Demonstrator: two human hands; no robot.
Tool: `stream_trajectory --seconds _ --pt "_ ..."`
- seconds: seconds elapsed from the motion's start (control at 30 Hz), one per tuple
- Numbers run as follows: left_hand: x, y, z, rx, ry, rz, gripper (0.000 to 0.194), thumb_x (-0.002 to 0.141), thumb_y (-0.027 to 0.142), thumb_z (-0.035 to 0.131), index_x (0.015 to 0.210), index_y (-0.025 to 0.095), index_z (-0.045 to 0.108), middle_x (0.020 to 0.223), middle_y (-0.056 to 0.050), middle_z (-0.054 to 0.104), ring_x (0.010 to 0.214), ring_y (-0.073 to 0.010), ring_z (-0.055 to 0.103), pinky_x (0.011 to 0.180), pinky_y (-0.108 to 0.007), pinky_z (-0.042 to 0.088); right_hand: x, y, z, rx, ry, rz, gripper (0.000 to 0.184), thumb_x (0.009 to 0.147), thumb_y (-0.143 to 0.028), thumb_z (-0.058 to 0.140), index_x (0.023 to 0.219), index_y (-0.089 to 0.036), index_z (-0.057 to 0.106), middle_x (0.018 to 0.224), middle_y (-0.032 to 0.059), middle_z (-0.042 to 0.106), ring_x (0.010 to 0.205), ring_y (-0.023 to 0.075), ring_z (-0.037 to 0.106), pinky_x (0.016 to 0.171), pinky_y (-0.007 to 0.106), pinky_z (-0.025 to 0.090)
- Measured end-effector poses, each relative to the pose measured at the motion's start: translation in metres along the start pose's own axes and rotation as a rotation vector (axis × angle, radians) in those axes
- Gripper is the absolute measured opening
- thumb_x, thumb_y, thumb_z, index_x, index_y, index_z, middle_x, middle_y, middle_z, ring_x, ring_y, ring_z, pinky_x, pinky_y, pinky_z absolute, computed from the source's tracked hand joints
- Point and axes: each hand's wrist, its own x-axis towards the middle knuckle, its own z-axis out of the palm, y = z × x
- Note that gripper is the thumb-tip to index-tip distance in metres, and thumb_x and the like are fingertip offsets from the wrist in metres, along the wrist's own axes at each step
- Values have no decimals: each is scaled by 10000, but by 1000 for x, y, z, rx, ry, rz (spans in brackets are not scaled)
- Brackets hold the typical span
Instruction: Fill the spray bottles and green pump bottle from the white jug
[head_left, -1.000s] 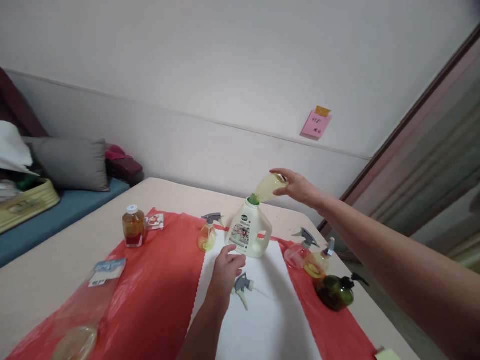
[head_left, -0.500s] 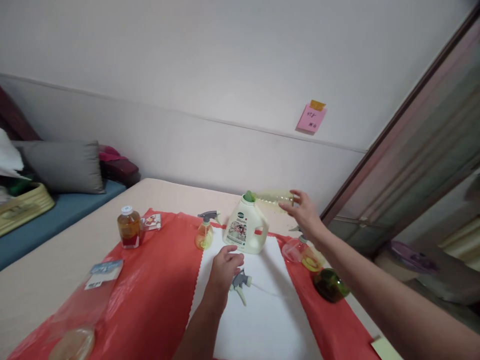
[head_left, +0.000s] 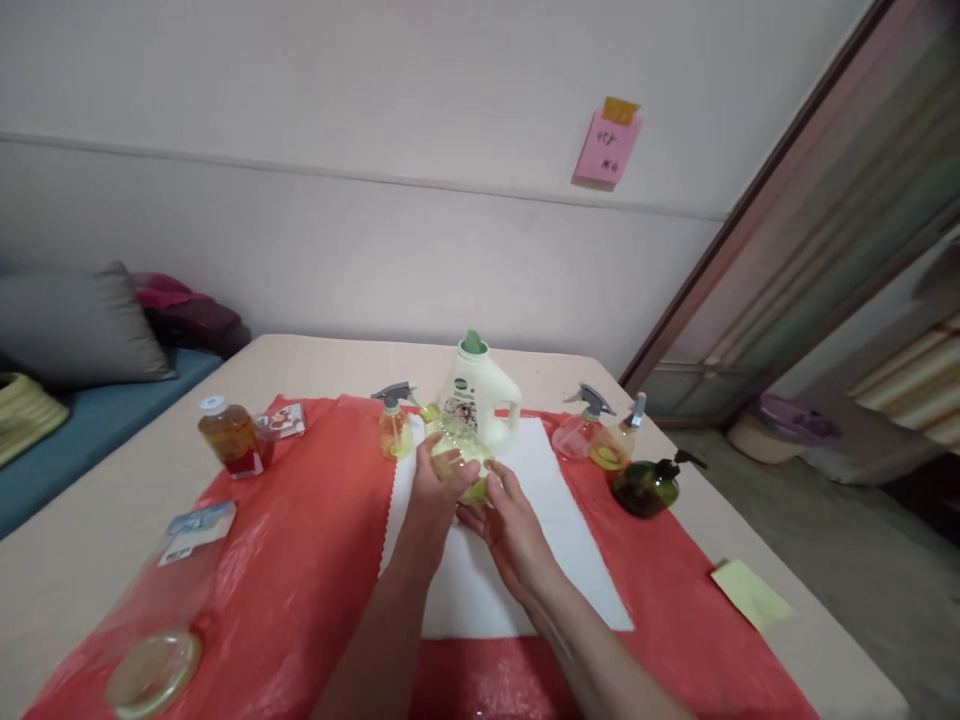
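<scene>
A clear yellow-green plastic bottle [head_left: 459, 450] is tilted between my two hands above the white cloth. My left hand [head_left: 437, 475] grips its left side, and my right hand [head_left: 504, 510] closes round the lower right part near the base. Just behind the bottle stands a cream jug [head_left: 496, 395] with a handle, a printed label and a green spout at its open mouth. To the left of the jug is a yellow spray bottle [head_left: 393, 432] with a grey trigger head. My hands and the bottle cover part of the cloth.
The white cloth [head_left: 562, 560] lies on a red plastic sheet [head_left: 322, 520]. On the right stand a clear pink spray bottle [head_left: 577, 435], a yellow spray bottle [head_left: 611, 447] and a dark green pump bottle [head_left: 646, 490]. An amber bottle [head_left: 231, 438] and a round lid [head_left: 154, 670] are at left.
The clear bottle has come away from the jug's mouth, down and nearer to me. My left hand has joined my right on it. The loose trigger head on the cloth no longer shows.
</scene>
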Motion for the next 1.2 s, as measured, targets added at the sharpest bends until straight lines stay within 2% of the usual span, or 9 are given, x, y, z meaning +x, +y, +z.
stream_trajectory --seconds 0.1,0.2,0.47,0.57,0.73,0.8,0.87,0.97,1.2 --pt "8 6 -6 -17 100 114 784 526 334 867 1216 251 505 983 -27 659 837 -166 657 762 -296 530 13 0 -19 -775 -14 -123 516 997 -523 282 1372 -228 478 1249 107 653 1067 208 661 931 388 504" --pt "14 14 -11 -1 183 158 741 545 342 863 1196 241 524 982 -14 653 843 -157 658 764 -285 532 30 -1 -46 -1415 48 -181 351 939 -321 472 1228 -176 608 1214 143 661 1185 267 574 996 415 435" --pt "13 5 -7 165 195 203 806 521 315 854 1244 222 511 1041 -55 641 957 -209 653 863 -350 524 43 38 -56 -1641 36 -158 215 813 -54 498 876 -166 670 937 114 685 885 237 654 744 320 465" --pt "10 3 -6 261 199 205 878 515 300 855 1297 238 462 1134 -81 623 1058 -243 631 910 -381 509 46 20 -67 -1585 103 -225 122 797 -103 563 861 -167 645 916 99 677 778 224 657 683 316 468" --pt "-4 4 0 697 119 124 738 584 280 814 1252 260 501 1191 -79 620 1131 -281 589 939 -415 473 38 -58 -91 -1294 410 -419 265 917 -391 516 1065 -172 532 835 40 645 700 178 634 682 328 514" --pt "-9 1 5 875 60 129 712 614 258 782 1264 260 492 1219 -75 608 1142 -283 573 950 -421 457 29 -87 -93 -582 524 -574 303 835 -409 650 1013 -192 537 765 -6 647 634 147 634 630 295 539" --pt "-13 -5 8 1001 -6 171 702 635 231 751 1283 241 480 1240 -83 591 1166 -285 551 968 -425 442 20 -107 -91 -84 503 -604 308 747 -366 747 927 -185 575 773 -5 680 602 108 630 595 241 546" --pt "-15 -16 11 1137 -71 227 720 643 195 725 1315 207 466 1259 -103 572 1199 -294 521 1006 -440 419 9 -119 -87 232 475 -585 273 697 -311 792 858 -155 636 787 21 716 587 76 631 583 192 557" --pt "-17 -30 9 1244 -156 284 729 652 190 712 1334 185 453 1299 -103 562 1229 -296 497 1053 -449 389 7 -115 -83 328 436 -652 246 696 -273 806 865 -162 667 783 13 722 618 87 657 638 220 589"
